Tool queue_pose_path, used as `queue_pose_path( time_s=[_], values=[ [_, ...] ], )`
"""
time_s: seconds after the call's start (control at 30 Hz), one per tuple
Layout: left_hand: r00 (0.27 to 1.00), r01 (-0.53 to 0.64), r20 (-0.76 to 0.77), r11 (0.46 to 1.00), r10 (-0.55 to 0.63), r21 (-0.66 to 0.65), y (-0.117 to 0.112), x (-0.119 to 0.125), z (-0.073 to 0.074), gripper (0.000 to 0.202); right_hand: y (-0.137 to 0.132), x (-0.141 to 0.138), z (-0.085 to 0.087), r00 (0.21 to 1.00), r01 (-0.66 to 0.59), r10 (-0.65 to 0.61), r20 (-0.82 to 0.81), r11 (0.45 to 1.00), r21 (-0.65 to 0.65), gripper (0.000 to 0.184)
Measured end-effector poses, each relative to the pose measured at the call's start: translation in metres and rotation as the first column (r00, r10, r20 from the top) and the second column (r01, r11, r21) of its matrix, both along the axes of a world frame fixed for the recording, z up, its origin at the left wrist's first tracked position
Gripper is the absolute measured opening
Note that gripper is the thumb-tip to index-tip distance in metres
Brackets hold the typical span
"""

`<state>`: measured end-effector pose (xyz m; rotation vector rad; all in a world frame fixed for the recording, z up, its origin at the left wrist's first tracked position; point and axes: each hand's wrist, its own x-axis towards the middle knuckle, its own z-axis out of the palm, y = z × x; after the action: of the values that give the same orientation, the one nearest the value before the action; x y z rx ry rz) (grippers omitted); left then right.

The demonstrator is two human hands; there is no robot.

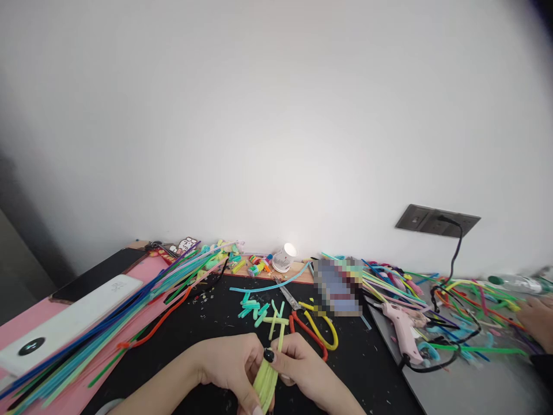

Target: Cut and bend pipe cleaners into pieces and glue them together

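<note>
At the front middle, my left hand [235, 366] is closed around a bundle of yellow-green pipe cleaners [266, 385]. My right hand [305, 369] pinches a strand of the same bundle between thumb and fingers; the thumb has a dark nail. From the grip, one stem rises toward short yellow-green pieces [275, 320] lying on the black mat [181, 357]. Just beyond my right hand lie scissors [296, 305] with red and yellow handles, blades pointing away. Several short teal pipe cleaner pieces [254, 308] are scattered beyond my left hand. The bundle's lower end is partly hidden by my fingers.
Long pipe cleaners [142, 311] spread over a pink surface at left, beside a white device [78, 317]. A paper cup [284, 257] stands by the wall. A pink glue gun [404, 331] with black cord lies right. Another person's hand [536, 323] is at far right.
</note>
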<state>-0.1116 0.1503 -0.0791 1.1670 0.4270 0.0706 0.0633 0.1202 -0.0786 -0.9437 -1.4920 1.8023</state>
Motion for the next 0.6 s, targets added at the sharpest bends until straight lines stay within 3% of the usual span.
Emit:
queue_pose_path(
  time_s=[0.1,0.33,0.5,0.6],
  values=[
    [1.000,-0.005,-0.009,1.000,0.005,-0.010,0.003,0.002,-0.004,0.025,0.001,0.000,-0.002,1.000,0.005,-0.005,-0.002,1.000,0.001,0.038],
    [0.980,-0.198,0.044,0.979,0.196,0.056,0.007,0.002,-0.001,0.018,0.009,0.003,-0.004,0.968,0.252,-0.247,-0.055,0.961,0.117,0.038],
    [0.895,-0.445,0.071,0.888,0.440,0.112,0.010,0.005,0.001,0.023,0.014,0.006,-0.007,0.854,0.516,-0.518,-0.051,0.831,0.206,0.032],
    [0.846,-0.533,0.089,0.836,0.525,0.134,0.012,0.007,0.000,0.028,0.012,0.004,-0.002,0.869,0.477,-0.495,-0.002,0.836,0.273,0.028]
  ],
)
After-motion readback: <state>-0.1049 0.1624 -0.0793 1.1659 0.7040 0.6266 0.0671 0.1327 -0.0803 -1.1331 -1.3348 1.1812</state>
